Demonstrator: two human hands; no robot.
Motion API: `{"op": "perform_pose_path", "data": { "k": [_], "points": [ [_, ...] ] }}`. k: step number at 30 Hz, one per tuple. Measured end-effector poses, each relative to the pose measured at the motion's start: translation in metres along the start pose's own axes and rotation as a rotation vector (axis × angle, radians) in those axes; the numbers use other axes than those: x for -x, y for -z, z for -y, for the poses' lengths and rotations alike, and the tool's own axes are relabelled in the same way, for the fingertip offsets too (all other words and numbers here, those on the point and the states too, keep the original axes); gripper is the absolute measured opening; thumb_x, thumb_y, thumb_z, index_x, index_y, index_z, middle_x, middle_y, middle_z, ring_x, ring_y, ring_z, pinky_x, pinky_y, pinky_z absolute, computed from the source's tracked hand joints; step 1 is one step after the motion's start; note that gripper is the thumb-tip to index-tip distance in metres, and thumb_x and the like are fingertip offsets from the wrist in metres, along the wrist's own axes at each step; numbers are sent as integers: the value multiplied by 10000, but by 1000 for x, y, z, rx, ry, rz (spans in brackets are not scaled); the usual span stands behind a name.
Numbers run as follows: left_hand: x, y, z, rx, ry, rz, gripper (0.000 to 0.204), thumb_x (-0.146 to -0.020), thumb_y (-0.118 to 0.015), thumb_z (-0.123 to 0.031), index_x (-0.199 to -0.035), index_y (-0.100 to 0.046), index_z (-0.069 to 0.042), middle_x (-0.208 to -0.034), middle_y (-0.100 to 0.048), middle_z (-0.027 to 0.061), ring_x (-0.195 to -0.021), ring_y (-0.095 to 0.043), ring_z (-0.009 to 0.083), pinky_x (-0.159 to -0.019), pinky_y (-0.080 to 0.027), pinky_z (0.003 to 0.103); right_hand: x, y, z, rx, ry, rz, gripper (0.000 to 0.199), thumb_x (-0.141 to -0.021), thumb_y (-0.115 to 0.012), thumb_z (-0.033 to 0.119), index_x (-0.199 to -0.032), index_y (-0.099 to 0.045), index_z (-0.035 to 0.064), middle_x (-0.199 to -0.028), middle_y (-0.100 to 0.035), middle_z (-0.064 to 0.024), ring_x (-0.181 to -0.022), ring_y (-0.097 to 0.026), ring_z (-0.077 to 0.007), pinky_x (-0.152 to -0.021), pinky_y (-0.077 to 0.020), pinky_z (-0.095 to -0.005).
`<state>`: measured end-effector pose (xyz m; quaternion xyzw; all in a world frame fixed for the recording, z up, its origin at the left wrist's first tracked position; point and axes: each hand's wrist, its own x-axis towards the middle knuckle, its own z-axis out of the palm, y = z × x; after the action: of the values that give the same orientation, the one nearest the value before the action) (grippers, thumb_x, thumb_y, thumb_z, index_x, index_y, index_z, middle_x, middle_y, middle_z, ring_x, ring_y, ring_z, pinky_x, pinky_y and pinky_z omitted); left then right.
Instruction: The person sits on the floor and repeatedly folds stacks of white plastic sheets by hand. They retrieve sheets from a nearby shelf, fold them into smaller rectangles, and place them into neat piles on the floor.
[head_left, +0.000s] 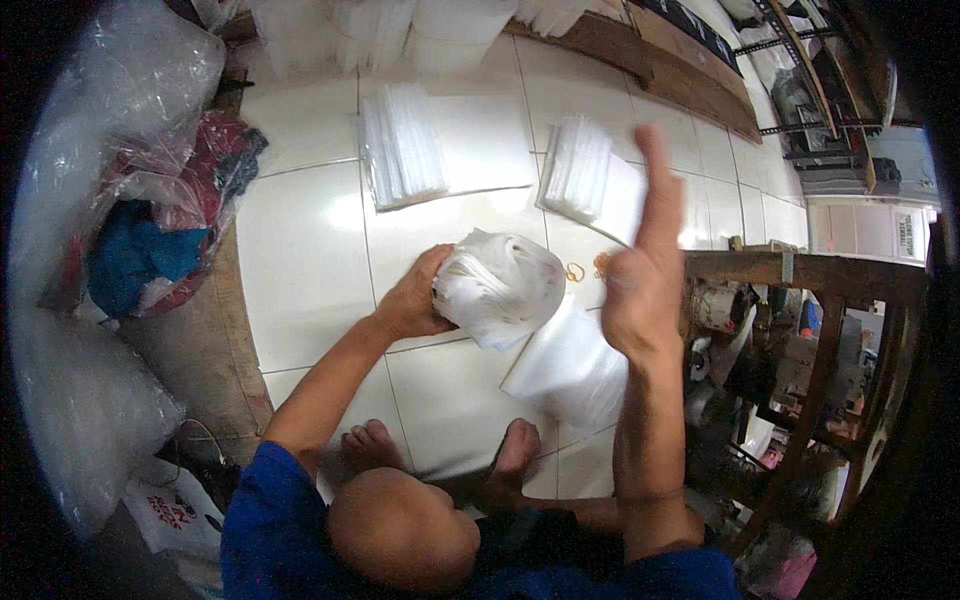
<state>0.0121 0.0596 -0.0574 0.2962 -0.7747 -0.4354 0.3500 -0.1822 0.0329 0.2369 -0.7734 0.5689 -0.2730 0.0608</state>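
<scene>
Head view | left hand [412,300] grip closed on one white bag roll [500,285] | right hand [640,270] raised, open, empty | two flat bag stacks [405,145]

On the white tiled floor [300,250] ahead of you lie two flat stacks of clear plastic sheets, one [402,145] to the left and another [578,168] to the right. Two orange rubber bands [588,268] rest on the tile between them and you. To your left, a big clear bag [165,215] holds red and blue cloth, with more clear bags [85,410] beside it. To your right stands a wooden table [820,275], cluttered beneath. White plastic tubs [400,35] line the far wall.
</scene>
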Motion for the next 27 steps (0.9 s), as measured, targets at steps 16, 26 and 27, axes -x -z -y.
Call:
{"op": "perform_pose_path", "data": {
  "k": [16, 26, 27],
  "points": [
    [-10, -6, -20, 42, 73, -83, 1230, -560, -955, -279, -1486, -175, -60, -1371, -471, 182, -1259, -512, 343, -1111, -400, 428, 47, -78, -23, 209, -188, 351, 855, -885, -536, 631, -1488, -367, 48, -1376, -466, -253, -1294, -428, -404, -1124, -194, -632],
    [-13, -22, -12, 50, -34, -93, 1139, -565, -942, -247, -1451, -247, -76, -1404, -406, 210, -1270, -474, 403, -1100, -396, 453, 36, -61, -5, 308, -102, 208, 916, -894, -386, 739, -1511, -339, 65, -1471, -400, -248, -1385, -333, -444, -1138, -99, -661],
    [-11, -24, -9, -11, -30, -57, 1139, -566, -944, -259, -1450, -250, -74, -1403, -406, 212, -1279, -466, 405, -1102, -393, 453, 43, -77, -8, 336, -130, 278, 906, -895, -398, 728, -1516, -334, 71, -1473, -401, -248, -1390, -329, -445, -1140, -102, -660]
  ]
}}
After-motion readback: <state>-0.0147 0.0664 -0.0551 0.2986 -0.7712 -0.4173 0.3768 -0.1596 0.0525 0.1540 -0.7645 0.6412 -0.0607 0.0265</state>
